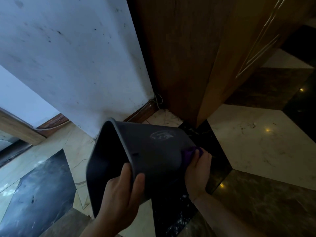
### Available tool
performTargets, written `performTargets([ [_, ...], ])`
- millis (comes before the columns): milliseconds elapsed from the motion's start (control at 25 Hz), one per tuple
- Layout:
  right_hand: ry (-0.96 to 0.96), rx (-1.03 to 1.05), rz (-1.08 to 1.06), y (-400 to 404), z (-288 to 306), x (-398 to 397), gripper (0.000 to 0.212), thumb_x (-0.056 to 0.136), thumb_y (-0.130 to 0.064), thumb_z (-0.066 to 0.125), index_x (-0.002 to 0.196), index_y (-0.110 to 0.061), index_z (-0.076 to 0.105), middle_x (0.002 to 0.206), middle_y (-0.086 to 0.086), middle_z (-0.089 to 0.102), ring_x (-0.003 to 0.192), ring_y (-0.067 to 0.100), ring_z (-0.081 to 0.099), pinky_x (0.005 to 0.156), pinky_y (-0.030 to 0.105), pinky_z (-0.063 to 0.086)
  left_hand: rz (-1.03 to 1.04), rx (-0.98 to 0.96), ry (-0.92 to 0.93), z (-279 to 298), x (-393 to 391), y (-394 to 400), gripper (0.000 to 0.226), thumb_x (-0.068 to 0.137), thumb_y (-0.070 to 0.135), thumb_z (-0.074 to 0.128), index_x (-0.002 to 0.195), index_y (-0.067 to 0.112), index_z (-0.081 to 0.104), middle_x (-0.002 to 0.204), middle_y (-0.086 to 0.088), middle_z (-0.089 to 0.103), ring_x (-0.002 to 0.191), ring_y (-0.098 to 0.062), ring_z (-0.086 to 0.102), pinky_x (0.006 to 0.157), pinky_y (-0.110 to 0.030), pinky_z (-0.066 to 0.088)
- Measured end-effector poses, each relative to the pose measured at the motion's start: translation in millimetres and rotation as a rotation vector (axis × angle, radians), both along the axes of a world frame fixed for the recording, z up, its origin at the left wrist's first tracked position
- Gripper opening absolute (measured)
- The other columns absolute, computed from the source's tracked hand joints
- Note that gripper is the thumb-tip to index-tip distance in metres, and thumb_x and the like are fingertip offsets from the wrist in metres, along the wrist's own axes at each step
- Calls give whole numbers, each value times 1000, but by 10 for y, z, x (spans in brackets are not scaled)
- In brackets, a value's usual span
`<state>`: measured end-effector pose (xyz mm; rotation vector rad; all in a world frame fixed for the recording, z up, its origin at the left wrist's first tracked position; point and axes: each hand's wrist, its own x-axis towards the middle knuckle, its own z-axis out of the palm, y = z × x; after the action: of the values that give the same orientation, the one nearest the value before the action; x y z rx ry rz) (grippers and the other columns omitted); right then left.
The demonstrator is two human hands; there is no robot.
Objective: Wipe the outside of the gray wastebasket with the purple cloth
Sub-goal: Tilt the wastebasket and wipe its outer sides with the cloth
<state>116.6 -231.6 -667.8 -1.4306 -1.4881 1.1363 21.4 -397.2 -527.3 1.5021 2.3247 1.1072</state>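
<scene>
Left grip point(119, 190) clamps gray wastebasket point(153, 151) rim | right grip point(198, 170) presses purple cloth point(189, 155) at base end | long axis left-right, mouth left | sidewall leftward unwiped.

The wastebasket point(153, 151) is held tipped on its side above the floor point(256, 142), mouth to the left, base to the right. The left hand point(119, 194) grips its near rim. The right hand point(198, 170) presses the cloth point(188, 154) against the basket's right end. The wall point(68, 57) stands far left; the wooden cabinet point(196, 57) stands far right, behind the basket.
</scene>
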Motion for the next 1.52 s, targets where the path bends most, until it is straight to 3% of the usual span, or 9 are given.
performTargets([
  [200, 286, 235, 122, -149, 884, -141, 18, 105, -34, 34, 101, -38, 51, 93, -8, 60, 85, 5, 60, 73, 20, 48, 61, 0, -16, 76, -137, -101, 19, 89, 48, 38, 82, 31, 45, 76, -4, 61, 39, -20, 50, 31, -33, 38],
  [400, 300, 538, 574, -278, 1637, -494, 34, 105, -36, 35, 124, -21, 58, 121, -3, 57, 108, 14, 55, 90, 32, 47, 38, -13, 58, 125, -92, -150, 10, 87, 36, 42, 83, 27, 46, 76, -6, 56, 43, -21, 50, 37, -37, 39],
  [520, -85, 394, 857, -385, 1542, -624, 52, 102, -52, 25, 153, -38, 24, 161, -5, 23, 148, 21, 10, 118, 53, 8, -5, 59, 278, 113, -21, -203, 10, 96, 8, 49, 98, 16, 44, 86, -15, 42, 62, -30, 45, 51, -34, 39],
  [640, -85, 467, 986, -461, 1382, -654, 64, 97, -64, 16, 154, -42, -3, 166, -11, -3, 149, 14, -21, 112, 49, -23, -179, 104, 451, 72, -25, -277, 22, 103, 22, 33, 98, 7, 48, 83, -11, 39, 61, -23, 42, 54, -31, 37],
  [760, -214, 443, 1005, -319, 1191, -731, 62, 96, -64, 14, 154, -43, 3, 166, -11, 2, 151, 16, -13, 115, 55, -16, 65, 90, 83, 33, -26, -377, 30, 86, 27, 44, 103, 51, 51, 76, -5, 56, 65, -4, 56, 54, -9, 37],
  [880, -426, 367, 963, -53, 894, -702, 61, 94, -67, 12, 152, -47, 16, 165, -13, 11, 151, 19, 2, 117, 59, -5, 217, 59, 63, -70, -114, -565, 43, 83, 25, 41, 110, 58, 48, 74, 11, 62, 74, 18, 54, 63, 0, 35],
  [1120, -524, 187, 788, 403, 504, -604, 59, 90, -70, 16, 142, -48, 35, 155, -18, 30, 142, 21, 24, 112, 56, 15, 255, -43, -186, 45, -413, -643, 34, 80, 37, 40, 97, 49, 66, 78, 11, 72, 63, -1, 65, 51, -17, 45],
  [1320, -472, 219, 808, 335, 430, -518, 57, 89, -71, 18, 142, -54, 31, 153, -26, 33, 140, 16, 23, 108, 55, 21, 694, -269, -898, 521, -1118, 8, 45, 69, 61, 55, 94, 26, 69, 82, -6, 75, 78, -29, 69, 65, -38, 50],
  [1520, -288, 108, 625, 477, 268, -372, 44, 99, -56, 34, 136, -42, 52, 146, -18, 47, 136, 17, 36, 111, 46, 28, 613, -263, -121, 421, -1041, 462, 32, 98, 38, 40, 91, 11, 55, 80, -3, 58, 68, -10, 51, 56, -26, 33],
])
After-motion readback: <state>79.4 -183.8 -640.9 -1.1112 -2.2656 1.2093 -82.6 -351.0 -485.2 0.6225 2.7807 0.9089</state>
